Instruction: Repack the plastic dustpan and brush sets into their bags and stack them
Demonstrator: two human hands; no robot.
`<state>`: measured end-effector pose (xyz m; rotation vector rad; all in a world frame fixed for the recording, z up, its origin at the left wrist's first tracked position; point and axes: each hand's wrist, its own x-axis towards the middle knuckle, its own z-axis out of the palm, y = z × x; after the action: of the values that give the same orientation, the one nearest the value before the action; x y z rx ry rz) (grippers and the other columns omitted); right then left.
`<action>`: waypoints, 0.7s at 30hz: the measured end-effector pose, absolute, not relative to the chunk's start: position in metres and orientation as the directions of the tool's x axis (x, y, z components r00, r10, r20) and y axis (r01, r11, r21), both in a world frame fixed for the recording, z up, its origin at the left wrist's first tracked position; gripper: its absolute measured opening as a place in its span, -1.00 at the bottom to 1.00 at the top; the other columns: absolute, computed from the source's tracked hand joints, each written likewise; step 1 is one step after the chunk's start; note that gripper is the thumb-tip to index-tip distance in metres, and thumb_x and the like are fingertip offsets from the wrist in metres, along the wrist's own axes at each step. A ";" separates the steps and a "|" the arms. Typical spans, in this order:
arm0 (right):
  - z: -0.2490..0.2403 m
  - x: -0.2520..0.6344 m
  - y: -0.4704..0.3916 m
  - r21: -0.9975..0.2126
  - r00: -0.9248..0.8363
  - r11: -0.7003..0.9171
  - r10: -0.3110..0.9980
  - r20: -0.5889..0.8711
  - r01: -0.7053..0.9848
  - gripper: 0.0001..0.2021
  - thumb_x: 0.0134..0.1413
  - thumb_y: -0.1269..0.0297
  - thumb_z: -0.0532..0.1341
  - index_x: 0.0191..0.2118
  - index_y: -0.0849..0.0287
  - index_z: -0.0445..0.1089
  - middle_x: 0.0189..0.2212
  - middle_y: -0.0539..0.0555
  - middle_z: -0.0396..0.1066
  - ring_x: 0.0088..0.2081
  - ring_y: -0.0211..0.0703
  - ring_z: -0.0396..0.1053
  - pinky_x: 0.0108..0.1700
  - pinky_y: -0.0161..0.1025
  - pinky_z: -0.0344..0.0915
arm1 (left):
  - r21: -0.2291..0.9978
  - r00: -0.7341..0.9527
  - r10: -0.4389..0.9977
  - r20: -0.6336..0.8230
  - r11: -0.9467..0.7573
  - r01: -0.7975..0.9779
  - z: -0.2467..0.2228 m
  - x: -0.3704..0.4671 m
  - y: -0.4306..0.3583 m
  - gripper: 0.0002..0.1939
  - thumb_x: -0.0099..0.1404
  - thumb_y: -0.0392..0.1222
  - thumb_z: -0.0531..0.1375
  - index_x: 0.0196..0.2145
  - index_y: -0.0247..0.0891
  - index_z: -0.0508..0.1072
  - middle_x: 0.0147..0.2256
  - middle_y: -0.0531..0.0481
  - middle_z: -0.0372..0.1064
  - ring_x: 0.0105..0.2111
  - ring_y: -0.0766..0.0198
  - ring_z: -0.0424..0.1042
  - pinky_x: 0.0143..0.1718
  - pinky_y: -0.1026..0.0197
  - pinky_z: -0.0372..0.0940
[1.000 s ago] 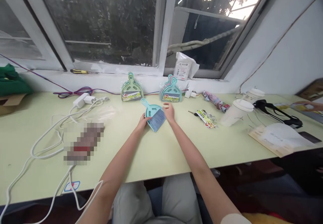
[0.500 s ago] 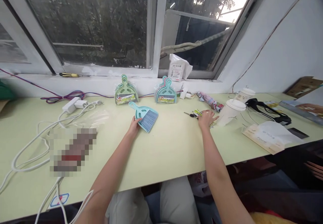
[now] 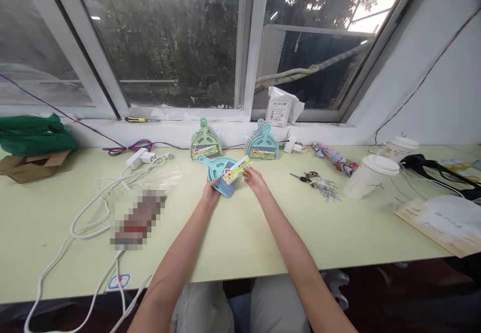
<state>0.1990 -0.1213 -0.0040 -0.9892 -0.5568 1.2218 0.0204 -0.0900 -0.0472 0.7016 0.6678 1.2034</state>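
My left hand (image 3: pixel 211 191) is closed on the lower left edge of a light blue dustpan (image 3: pixel 212 169) with a blue-bristled brush (image 3: pixel 226 189) lying in it. Pinched in my right hand (image 3: pixel 255 180) is a yellow-green printed label card (image 3: pixel 236 171), tilted across the front of the brush. The card overlaps the bristles and hides part of them; whether it touches them I cannot tell. Behind, against the wall, stand a stack of green dustpan sets (image 3: pixel 205 142) and a stack of blue and pink ones (image 3: pixel 263 145), both in clear wrapping with similar labels.
Keys with a silvery tassel (image 3: pixel 325 187) lie to the right, near a white paper cup (image 3: pixel 370 175) and a folded umbrella (image 3: pixel 334 157). White cables (image 3: pixel 80 223) and a pixelated object (image 3: pixel 141 220) occupy the left. A cardboard box (image 3: pixel 35 165) sits at far left.
My right hand has picked up the label card from beside the keys and brought it left to the dustpan. My left hand still holds the dustpan. The view has turned left.
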 end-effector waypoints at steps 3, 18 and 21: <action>-0.019 0.188 -0.123 -0.911 0.296 0.011 0.948 -0.122 -0.411 -0.79 -0.32 0.28 0.40 -0.47 0.18 0.40 -0.47 0.01 0.51 -0.51 -0.33 0.38 -0.54 -0.44 0.19 | 0.773 0.227 0.961 -0.161 0.266 -0.576 -0.047 0.021 -0.091 -0.40 0.11 -0.27 0.25 0.11 -0.03 0.25 -0.08 -0.05 0.40 -0.08 0.12 0.45 -0.07 0.03 0.37; -0.048 0.185 -0.128 -0.992 0.527 -0.005 0.847 0.063 0.126 -0.84 -0.21 0.20 0.26 -0.49 0.17 0.35 -0.61 -0.01 0.44 -0.66 -0.23 0.32 -0.60 -0.32 0.23 | 0.875 0.350 0.933 -0.077 0.232 -0.425 -0.051 0.030 -0.095 -0.30 -0.17 -0.38 0.38 -0.02 -0.17 0.32 -0.16 -0.06 0.43 -0.16 0.09 0.48 -0.13 0.09 0.39; -0.052 0.189 -0.131 -0.978 0.539 -0.039 0.839 0.079 0.203 -0.80 -0.18 0.15 0.24 -0.44 0.17 0.37 -0.48 0.05 0.48 -0.62 -0.23 0.34 -0.57 -0.31 0.24 | 0.874 0.331 0.937 -0.112 0.251 -0.415 -0.049 0.030 -0.097 -0.32 -0.15 -0.37 0.37 -0.04 -0.16 0.31 -0.18 -0.05 0.43 -0.21 0.11 0.49 -0.16 0.09 0.41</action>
<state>0.1886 -0.1311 -0.0523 -1.5595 -0.9185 0.6514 0.0297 -0.0974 -0.0491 0.8626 0.7410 1.0437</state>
